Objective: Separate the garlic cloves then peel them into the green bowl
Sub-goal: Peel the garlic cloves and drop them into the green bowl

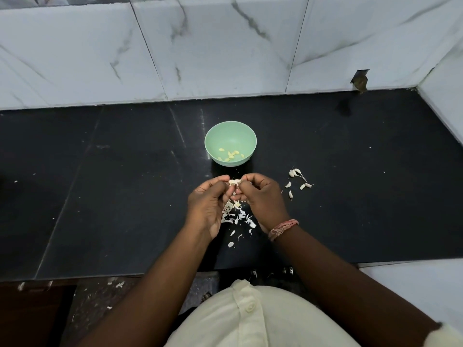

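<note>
Pinching one small white garlic clove (234, 182) together, left hand (209, 204) and right hand (263, 196) hover just before the round pale-green plastic bowl (230, 132), peeled cloves (231, 155) inside, loose papery skins (238, 216) beneath.

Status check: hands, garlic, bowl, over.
Left hand and right hand both pinching one garlic clove. Green bowl holds peeled cloves. Unpeeled cloves wait right. Nothing blocking.

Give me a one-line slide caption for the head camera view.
Both hands, left hand and right hand, peel a garlic clove near the green bowl; unpeeled cloves wait alongside.
</note>
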A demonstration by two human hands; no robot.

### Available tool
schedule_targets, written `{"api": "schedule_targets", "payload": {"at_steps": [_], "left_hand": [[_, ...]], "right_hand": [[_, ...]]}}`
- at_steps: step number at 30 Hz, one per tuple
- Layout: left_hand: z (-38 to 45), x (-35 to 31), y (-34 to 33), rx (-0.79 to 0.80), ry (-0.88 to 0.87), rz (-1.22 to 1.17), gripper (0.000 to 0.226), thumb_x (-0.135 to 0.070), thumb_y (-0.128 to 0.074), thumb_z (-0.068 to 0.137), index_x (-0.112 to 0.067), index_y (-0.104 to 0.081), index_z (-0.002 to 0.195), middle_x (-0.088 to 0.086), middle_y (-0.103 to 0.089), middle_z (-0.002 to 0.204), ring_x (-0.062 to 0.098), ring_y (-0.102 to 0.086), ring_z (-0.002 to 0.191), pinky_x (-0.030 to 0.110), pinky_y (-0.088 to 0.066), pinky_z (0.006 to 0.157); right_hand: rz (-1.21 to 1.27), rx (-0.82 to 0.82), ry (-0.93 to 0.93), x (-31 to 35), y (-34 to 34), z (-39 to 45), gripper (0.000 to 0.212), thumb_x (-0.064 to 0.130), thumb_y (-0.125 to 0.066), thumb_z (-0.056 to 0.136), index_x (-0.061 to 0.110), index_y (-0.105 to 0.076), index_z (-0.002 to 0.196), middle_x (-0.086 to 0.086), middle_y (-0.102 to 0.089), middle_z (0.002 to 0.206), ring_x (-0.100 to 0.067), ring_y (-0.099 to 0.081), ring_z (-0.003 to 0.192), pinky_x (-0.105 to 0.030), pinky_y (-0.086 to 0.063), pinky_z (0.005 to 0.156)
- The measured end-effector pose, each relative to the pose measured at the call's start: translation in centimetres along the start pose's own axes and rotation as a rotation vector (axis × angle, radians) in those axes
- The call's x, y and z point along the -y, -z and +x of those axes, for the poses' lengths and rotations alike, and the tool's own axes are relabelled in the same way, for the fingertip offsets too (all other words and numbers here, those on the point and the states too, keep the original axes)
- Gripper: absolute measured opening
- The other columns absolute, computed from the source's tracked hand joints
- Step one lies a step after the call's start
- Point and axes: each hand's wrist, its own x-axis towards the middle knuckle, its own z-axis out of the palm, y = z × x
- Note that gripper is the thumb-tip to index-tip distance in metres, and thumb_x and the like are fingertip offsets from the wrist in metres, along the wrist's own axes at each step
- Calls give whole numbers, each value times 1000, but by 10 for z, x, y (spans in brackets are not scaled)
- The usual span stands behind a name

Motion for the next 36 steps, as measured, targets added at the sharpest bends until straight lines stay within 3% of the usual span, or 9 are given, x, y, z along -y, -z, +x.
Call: {"api": "schedule_targets", "payload": {"at_steps": [4,8,10,12,19,27,30,33,36], "left_hand": [[2,-3,2,71,20,33,15,6,-61,93,8,-69,105,17,-69,82,16,-70,70,26,-63,75],[1,-5,1,97,62,68,23,-2,-66,93,9,-68,113,13,-69,86,13,-68,70,22,-60,68],[1,-3,1,91,90,45,20,4,-65,92,10,-67,111,15,-72,88,14,-72,70,19,-58,65],[2,-1,2,74,98,-1,17,8,-62,92,10,-67,108,17,-74,89,17,-75,74,19,-59,64],[7,1,3,7,119,-188,15,10,-58,93,5,-70,100,14,-75,89,17,-75,77,20,-61,69],[8,3,6,12,108,-234,18,8,-54,96,5,-69,107,15,-75,105,19,-75,88,23,-62,75],[7,4,7,20,100,-196,22,12,-54,95,7,-69,110,19,-74,108,22,-75,95,24,-61,80],[6,6,7,28,62,-154,23,14,-54,93,7,-69,109,20,-75,102,24,-75,94,26,-61,83],[2,10,5,29,-25,-34,21,14,-57,92,6,-69,108,19,-75,95,23,-75,88,27,-62,82]], "right_hand": [[-114,21,67,3,1,2,9,-5,-61,87,-1,-67,82,-15,-73,72,-21,-70,63,-29,-59,62],[-255,3,132,-1,2,2,5,2,-66,80,6,-66,78,-15,-70,68,-18,-65,61,-42,-58,62],[-257,-17,130,-2,0,2,6,2,-66,82,8,-67,78,-9,-71,65,-18,-67,62,-38,-56,61],[-231,-46,111,-1,-1,2,8,2,-66,84,7,-68,78,-8,-72,66,-17,-69,63,-31,-55,62],[149,-88,-86,-5,-4,3,12,-4,-60,94,0,-67,85,-12,-70,74,-17,-72,68,-39,-64,78],[-146,-110,-3,-2,1,5,21,-4,-51,95,2,-70,99,-8,-74,87,-25,-77,78,-38,-64,77],[-156,-238,2,-2,3,5,15,6,-54,95,6,-69,93,-8,-73,80,-24,-75,72,-40,-64,73],[-200,-180,40,1,4,3,8,17,-69,94,9,-72,93,-6,-73,76,-18,-74,65,-33,-61,63],[-186,-74,48,2,1,-2,10,8,-70,92,8,-77,99,-7,-75,78,-11,-71,59,-19,-54,56]]}}
